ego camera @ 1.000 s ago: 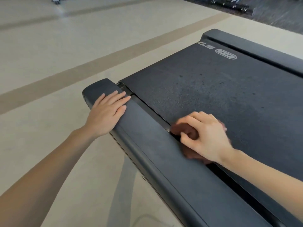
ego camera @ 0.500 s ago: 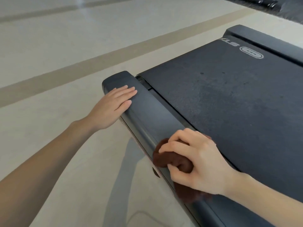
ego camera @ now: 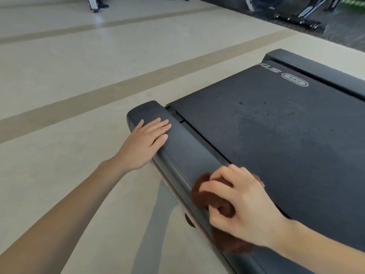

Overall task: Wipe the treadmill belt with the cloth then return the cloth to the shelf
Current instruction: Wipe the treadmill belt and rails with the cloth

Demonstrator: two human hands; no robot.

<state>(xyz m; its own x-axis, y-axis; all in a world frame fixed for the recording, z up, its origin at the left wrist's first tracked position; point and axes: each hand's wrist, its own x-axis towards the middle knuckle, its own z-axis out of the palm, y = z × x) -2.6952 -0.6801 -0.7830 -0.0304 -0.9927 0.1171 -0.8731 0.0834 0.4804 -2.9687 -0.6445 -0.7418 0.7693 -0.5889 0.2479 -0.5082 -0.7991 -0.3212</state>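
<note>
The black treadmill belt (ego camera: pixel 286 131) fills the right half of the view, with a white logo near its far end. My right hand (ego camera: pixel 241 206) grips a bunched dark brown cloth (ego camera: pixel 205 196) over the near side rail (ego camera: pixel 189 159), at the belt's left edge. Part of the cloth hangs below my palm. My left hand (ego camera: pixel 146 143) rests flat, fingers straight, on the rounded end of that same rail. No shelf is in view.
Beige floor (ego camera: pixel 79 95) with darker stripes stretches to the left and beyond the treadmill. The far side rail (ego camera: pixel 316 70) runs along the belt's right edge. Other gym equipment (ego camera: pixel 296 18) stands on dark flooring at the top right, and a machine base (ego camera: pixel 96 4) at the top.
My right hand has slid the cloth off the belt's edge onto the side rail, toward me. The left hand stays on the rail end. The camera has tilted up and shows more floor.
</note>
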